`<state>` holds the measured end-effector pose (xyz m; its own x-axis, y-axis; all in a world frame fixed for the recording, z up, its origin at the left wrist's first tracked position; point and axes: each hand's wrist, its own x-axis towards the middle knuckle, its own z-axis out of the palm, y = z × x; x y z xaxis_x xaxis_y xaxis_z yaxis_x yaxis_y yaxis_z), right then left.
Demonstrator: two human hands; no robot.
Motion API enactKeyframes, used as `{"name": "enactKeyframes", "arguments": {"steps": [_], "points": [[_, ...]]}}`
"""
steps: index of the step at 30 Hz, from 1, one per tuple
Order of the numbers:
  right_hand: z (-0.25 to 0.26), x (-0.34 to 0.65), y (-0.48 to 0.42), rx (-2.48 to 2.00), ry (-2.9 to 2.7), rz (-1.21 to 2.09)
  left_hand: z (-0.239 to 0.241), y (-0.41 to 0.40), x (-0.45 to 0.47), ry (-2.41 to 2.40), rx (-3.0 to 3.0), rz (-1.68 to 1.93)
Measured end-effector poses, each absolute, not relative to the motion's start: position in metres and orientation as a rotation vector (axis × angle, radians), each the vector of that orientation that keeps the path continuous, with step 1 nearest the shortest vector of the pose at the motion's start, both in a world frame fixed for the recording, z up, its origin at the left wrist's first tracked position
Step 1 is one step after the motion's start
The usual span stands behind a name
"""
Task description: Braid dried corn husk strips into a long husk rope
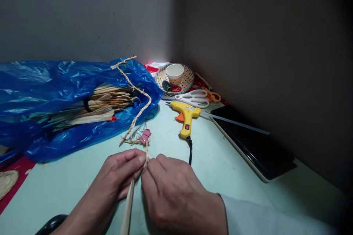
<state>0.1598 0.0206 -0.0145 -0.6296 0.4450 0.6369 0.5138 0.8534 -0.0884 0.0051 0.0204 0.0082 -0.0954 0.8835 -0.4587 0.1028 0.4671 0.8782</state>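
Observation:
A thin twisted cord of dried plant fibre (142, 109) runs from the blue bag down toward my hands. Near its lower bend a pink binder clip (145, 136) grips it. My left hand (121, 172) pinches the cord's near end between thumb and fingers. Right beside it, my right hand (173, 191) is closed on the same end, its fingertips partly hidden. From under the hands a flat pale strip of fibre (127, 207) hangs toward me.
A blue plastic bag (55, 77) holds a tied bundle of dried strips (110, 101). Beyond my hands lie a yellow glue gun (188, 112), white-handled scissors (193, 97) and a woven basket (190, 77) with a paper cup (174, 73). A black tablet-like device (253, 143) lies right, along the wall.

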Motion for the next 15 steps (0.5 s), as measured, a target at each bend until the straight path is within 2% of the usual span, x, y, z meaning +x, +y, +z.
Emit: {"name": "enactKeyframes", "arguments": {"steps": [3, 8, 12, 15], "points": [[-0.01, 0.163, 0.025, -0.746, -2.368, 0.023, 0.004, 0.019, 0.0, 1.485, 0.821, 0.786], [0.007, 0.175, 0.044, -1.207, -2.22, 0.645, -0.003, 0.019, -0.002, 1.498, 0.934, 0.783], [0.009, 0.18, 0.058, -1.15, -2.207, 1.062, -0.002, 0.018, 0.002, 1.538, 1.049, 0.756], [0.009, 0.18, 0.061, -1.122, -2.191, 1.178, 0.001, 0.016, 0.007, 1.555, 1.033, 0.764]]}}
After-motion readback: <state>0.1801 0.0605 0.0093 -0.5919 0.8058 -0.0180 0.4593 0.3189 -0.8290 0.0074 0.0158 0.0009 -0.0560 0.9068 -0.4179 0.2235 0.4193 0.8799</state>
